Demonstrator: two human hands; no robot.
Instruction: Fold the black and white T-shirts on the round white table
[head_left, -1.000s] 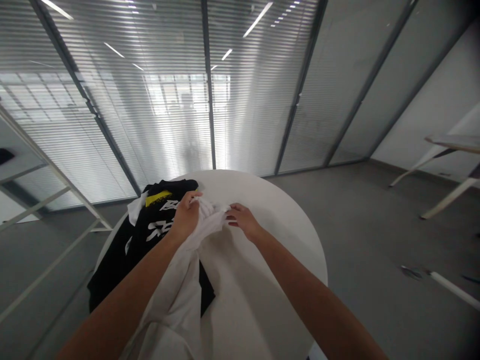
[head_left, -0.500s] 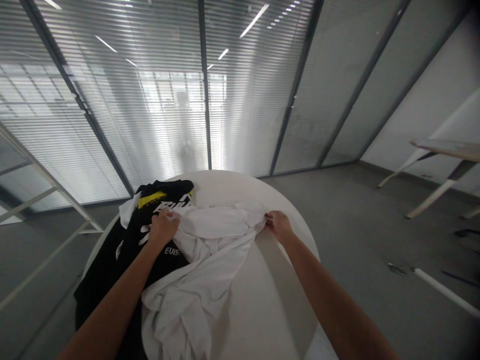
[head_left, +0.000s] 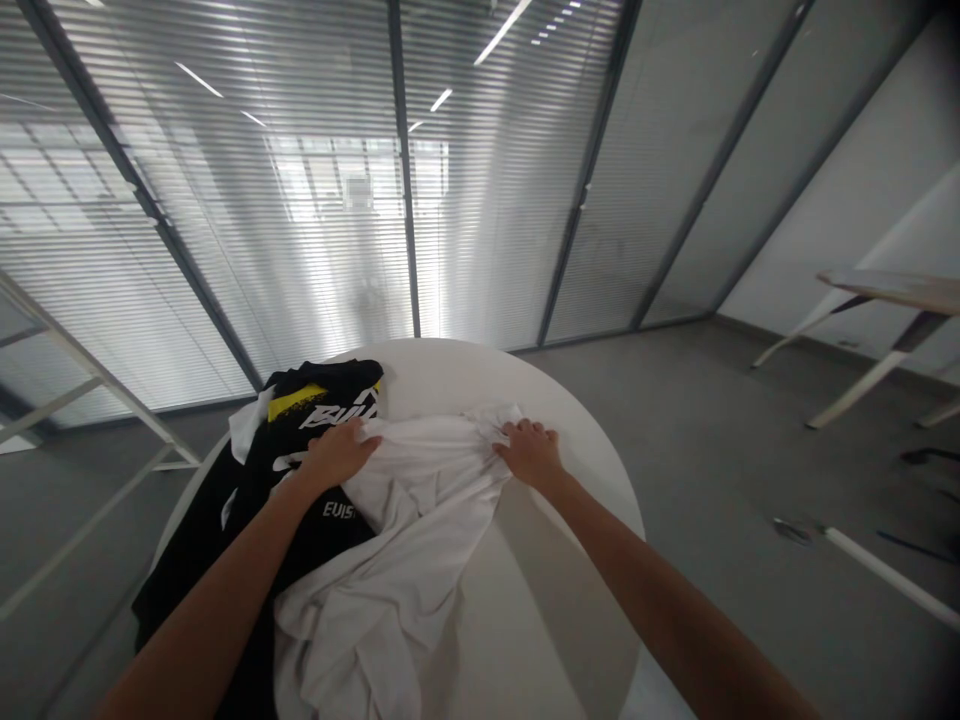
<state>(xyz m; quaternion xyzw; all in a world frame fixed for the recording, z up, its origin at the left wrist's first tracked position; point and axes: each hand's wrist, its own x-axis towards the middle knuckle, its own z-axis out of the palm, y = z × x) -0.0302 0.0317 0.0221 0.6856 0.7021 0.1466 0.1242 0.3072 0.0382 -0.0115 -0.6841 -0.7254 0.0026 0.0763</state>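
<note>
The left hand (head_left: 337, 452) and right hand (head_left: 531, 455) rest at 11 and 1 o'clock on a crumpled white shirt (head_left: 420, 510), its top edge stretched between them and its length trailing toward 6 o'clock. Whether the fingers (head_left: 525, 428) grip or merely press cannot be told. A black T-shirt (head_left: 337, 552) lies beneath the left hand on the round worktop (head_left: 480, 375).
</note>
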